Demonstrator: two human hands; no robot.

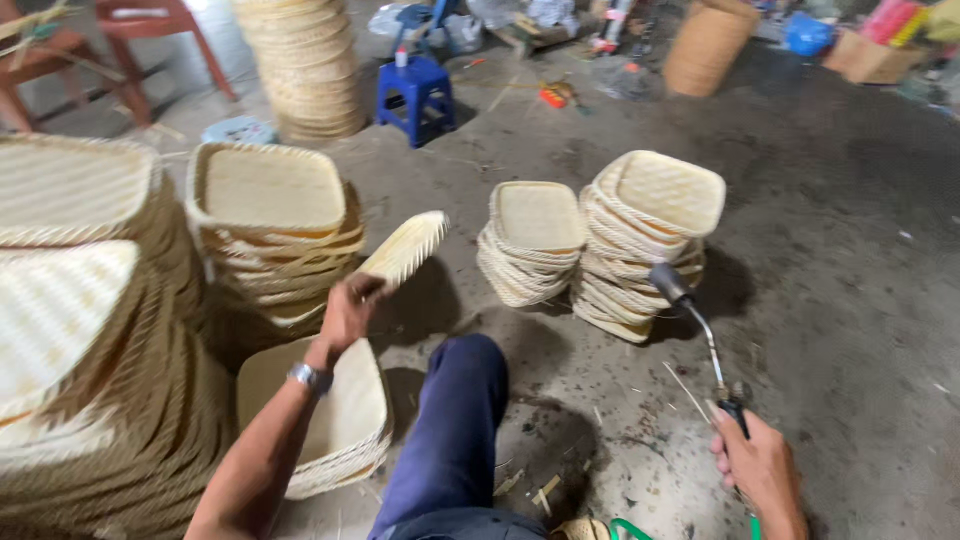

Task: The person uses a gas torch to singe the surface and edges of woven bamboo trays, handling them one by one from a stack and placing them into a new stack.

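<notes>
While tall stacks of woven trays (80, 330) fill the far left, left hand (347, 312) is raised with a watch (311, 377) on the wrist, fingers clamped on the near edge of one tray (407, 248). That tray tilts up and away from the hand, rim side facing right, above the floor. Forearm runs up from bottom left, wrist bent back. Below the arm sits a low tray pile (330, 420); behind the hand, another pile (270, 230). Blue trouser leg (452, 430) in centre. Two more piles stand mid-floor: a low one (535, 240) and, touching it, a taller one (645, 240). Right hand (762, 470) at bottom right, fist closed around the handle of a gas torch (700, 340); the torch's tube slants up-left, nozzle just in front of the taller pile, well apart from the held tray. Floor (830, 250) is grey concrete with straw bits. At the back: blue stool (420, 95), red chairs (150, 40), tall basket stack (305, 60), round basket (708, 45), clutter.
</notes>
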